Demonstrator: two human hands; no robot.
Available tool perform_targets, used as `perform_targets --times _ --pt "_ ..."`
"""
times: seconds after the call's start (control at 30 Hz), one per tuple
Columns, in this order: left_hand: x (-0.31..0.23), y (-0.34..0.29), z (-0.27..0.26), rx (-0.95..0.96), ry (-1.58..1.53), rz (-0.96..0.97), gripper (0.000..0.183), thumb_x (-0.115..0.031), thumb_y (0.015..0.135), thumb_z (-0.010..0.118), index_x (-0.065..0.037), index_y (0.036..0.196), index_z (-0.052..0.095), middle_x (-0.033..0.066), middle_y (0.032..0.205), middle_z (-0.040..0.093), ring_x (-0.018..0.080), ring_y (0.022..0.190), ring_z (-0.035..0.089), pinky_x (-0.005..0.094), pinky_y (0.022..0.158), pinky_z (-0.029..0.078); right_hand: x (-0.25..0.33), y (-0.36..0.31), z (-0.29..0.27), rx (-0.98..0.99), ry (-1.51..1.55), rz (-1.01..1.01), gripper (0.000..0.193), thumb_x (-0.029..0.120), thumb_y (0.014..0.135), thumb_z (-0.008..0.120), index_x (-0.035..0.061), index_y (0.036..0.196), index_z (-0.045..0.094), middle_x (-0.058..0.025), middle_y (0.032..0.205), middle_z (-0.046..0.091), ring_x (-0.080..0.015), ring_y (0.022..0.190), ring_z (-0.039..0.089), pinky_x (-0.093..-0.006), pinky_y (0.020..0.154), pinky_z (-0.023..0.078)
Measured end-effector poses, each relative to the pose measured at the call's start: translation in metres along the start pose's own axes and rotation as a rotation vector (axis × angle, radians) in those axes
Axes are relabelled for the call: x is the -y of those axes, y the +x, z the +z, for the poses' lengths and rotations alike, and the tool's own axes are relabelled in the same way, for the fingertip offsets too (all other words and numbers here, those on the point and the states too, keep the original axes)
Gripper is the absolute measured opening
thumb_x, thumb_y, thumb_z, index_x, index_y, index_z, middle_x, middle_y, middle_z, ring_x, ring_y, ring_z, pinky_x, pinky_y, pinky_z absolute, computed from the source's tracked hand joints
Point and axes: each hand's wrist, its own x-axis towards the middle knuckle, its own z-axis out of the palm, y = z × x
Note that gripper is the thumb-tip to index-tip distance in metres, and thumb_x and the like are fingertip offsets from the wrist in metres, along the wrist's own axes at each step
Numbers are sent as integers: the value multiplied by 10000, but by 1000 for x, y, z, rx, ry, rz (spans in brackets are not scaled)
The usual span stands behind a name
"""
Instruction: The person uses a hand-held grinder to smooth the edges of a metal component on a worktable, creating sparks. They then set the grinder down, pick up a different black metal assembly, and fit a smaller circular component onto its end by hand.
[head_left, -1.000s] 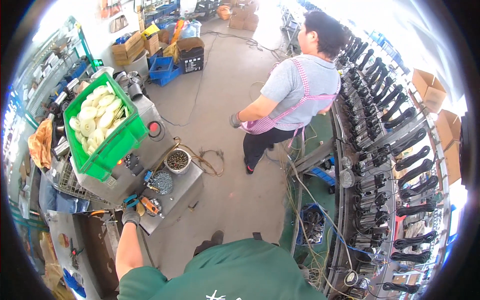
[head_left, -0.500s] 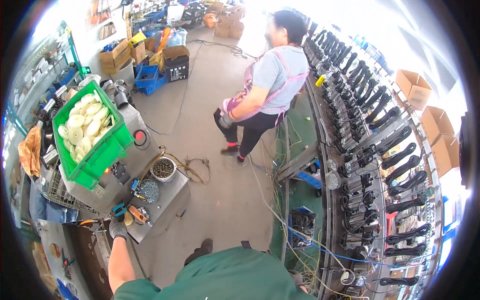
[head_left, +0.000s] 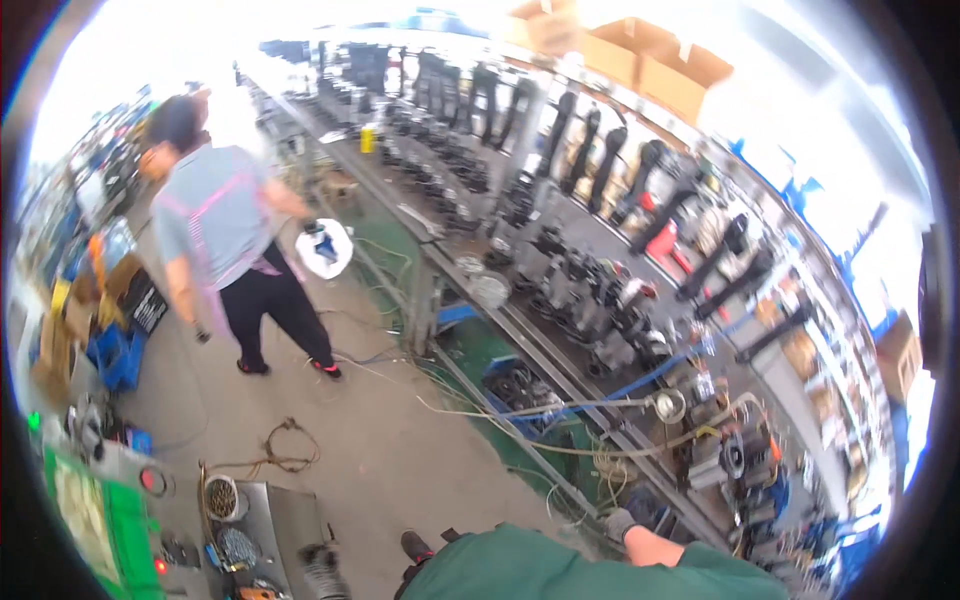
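My left hand [head_left: 322, 572], in a grey glove and smeared by motion, is beside a low metal stand at the lower edge. On that stand are a white tub [head_left: 224, 498] of small brownish parts and a dish of small grey metal parts [head_left: 237, 547]. An orange tool [head_left: 258, 592] lies there, cut by the picture's edge. My right hand [head_left: 621, 523], also gloved, is close to the near rail of the long assembly bench [head_left: 560, 390]. Its fingers are too small and blurred to read, and I cannot tell whether it touches the rail.
Rows of dark motor-like units [head_left: 570, 290] with black cable bundles fill the bench. A person [head_left: 225, 215] in a pink-strapped apron walks at the left, holding a white round thing [head_left: 325, 249]. Cords and hoses [head_left: 470, 410] trail beside the bench. A green crate [head_left: 95, 520] stands lower left.
My view has swung right toward the bench. My left hand has left the tool area at the stand's near end; my right hand has come into view. The person has turned away, now carrying the white thing.
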Motion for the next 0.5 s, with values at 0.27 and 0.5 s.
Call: perform_targets --times 0.27,0.5 --pt "-57 -171 360 737 447 -163 144 17 851 543 -16 983 592 142 805 667 226 600 644 337 546 534 -114 -14 91 -351 78 -257 375 412 886 591 94 1059 688 -221 933 696 -426 869 664 -505 780 525" --pt "27 -250 455 1045 556 -244 200 -144 821 662 -41 988 623 150 852 700 231 591 643 348 563 552 -130 -67 -1 -385 1458 456 420 292 894 729 32 1216 661 -128 940 714 -173 719 664 -334 650 556"
